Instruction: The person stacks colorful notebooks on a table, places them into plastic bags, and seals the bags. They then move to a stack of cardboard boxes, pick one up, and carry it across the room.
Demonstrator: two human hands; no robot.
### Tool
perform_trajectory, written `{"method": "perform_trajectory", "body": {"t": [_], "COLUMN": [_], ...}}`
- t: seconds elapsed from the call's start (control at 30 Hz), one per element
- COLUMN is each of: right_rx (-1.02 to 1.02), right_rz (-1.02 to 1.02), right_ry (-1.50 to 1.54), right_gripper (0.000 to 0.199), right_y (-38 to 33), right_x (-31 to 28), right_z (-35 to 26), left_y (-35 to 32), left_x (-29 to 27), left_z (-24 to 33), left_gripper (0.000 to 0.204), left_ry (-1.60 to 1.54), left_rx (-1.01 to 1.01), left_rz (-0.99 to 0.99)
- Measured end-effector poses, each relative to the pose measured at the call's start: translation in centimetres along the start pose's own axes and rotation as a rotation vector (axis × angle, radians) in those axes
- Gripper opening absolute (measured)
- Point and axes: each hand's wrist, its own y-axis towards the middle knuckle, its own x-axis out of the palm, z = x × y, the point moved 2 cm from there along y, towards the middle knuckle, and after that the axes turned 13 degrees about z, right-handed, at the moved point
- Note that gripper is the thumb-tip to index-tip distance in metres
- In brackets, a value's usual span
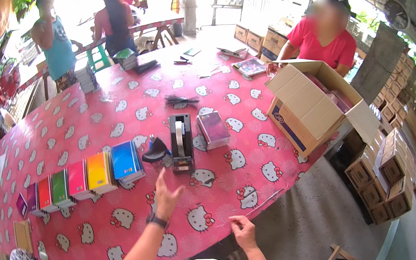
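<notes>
Big oval surface (109, 130) in a pink cat-print cloth, sitting in an open shed with cardboard boxes (384, 176) stacked far right. Left hand (166, 197) hovers open-fingered, empty, just near the black tape dispenser (181, 142) mid-surface. Right hand (243, 229) rests loosely curled on the near edge. Colourful notebooks (96, 172) line up left; an open carton (313, 106) sits far right.

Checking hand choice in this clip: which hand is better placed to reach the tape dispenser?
Left, probably. The left hand is raised just short of the tape dispenser, while the right hand rests at the table edge, farther away.
</notes>
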Motion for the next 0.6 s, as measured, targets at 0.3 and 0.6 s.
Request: {"method": "perform_trajectory", "body": {"t": [0.3,0.6], "right_rx": [0.257,-0.083], "right_rz": [0.099,-0.078], "right_ry": [0.023,-0.019], "right_gripper": [0.016,0.008], "right_y": [-0.1,13.4], "right_x": [-14.6,-24.3], "right_z": [7.5,-4.3], "left_y": [1.5,0.1], "left_x": [11.3,12.4], "left_z": [3.3,3.4], "left_gripper": [0.100,0.087], "left_ry": [0.143,0.200], "left_rx": [-0.275,-0.061], "left_rz": [0.267,0.296]}}
